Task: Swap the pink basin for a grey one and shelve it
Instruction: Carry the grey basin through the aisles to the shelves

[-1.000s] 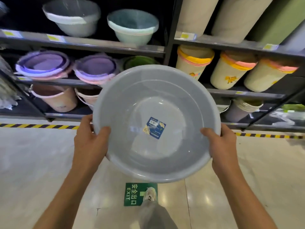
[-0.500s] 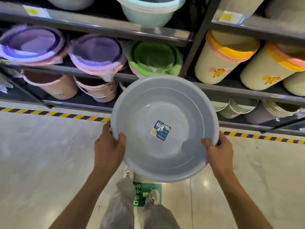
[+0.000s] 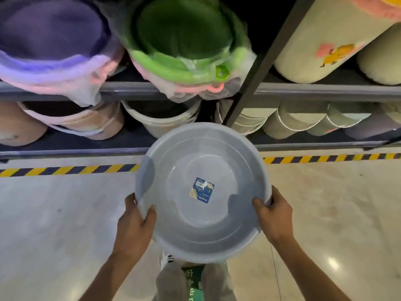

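I hold a round grey basin (image 3: 173,213) with a blue label in its middle, tilted so its inside faces me, low in front of the shelving. My left hand (image 3: 135,224) grips its lower left rim. My right hand (image 3: 274,216) grips its lower right rim. The basin's far edge reaches the front of the bottom shelf (image 3: 71,152). Pink basin rims (image 3: 201,89) show under a stack of green basins (image 3: 184,38) on the shelf above.
A stack of purple basins (image 3: 50,38) sits left of the green ones. Pink and cream buckets (image 3: 86,124) lie on the bottom shelf, cream bins (image 3: 325,38) to the right. A dark upright post (image 3: 260,68) divides the bays. Yellow-black tape (image 3: 65,170) marks the floor.
I have come closer to the shelves and the view has dropped. The grey basin is now lower, level with the bottom shelf, still in both hands.
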Available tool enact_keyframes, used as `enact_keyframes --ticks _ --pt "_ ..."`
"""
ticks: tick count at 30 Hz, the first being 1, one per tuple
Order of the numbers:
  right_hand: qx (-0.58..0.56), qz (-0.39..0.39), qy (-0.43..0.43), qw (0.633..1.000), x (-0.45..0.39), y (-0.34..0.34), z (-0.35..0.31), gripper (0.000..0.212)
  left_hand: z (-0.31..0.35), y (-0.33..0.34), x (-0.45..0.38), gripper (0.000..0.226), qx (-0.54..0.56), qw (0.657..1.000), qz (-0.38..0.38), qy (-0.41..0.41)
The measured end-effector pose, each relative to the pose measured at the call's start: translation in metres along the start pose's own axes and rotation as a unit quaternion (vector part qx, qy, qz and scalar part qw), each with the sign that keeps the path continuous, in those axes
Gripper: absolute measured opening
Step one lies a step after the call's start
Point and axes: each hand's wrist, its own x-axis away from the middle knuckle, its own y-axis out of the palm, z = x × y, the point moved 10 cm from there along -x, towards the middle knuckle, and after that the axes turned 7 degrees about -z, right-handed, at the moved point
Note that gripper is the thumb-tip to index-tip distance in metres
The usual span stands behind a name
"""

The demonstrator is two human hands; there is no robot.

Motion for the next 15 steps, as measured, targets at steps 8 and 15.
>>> enact_keyframes --ticks 8,15 --pt "0.043 -0.002 0.015 0.999 -0.107 0.093 0.135 0.027 -0.087 0.109 -0.127 0.029 -0.039 0.999 -0.02 0.003" --pt "0.082 -0.022 0.023 0.996 -0.163 0.155 0.219 0.042 -0.151 0.187 -0.186 0.034 -0.08 0.996 -0.041 -0.011"
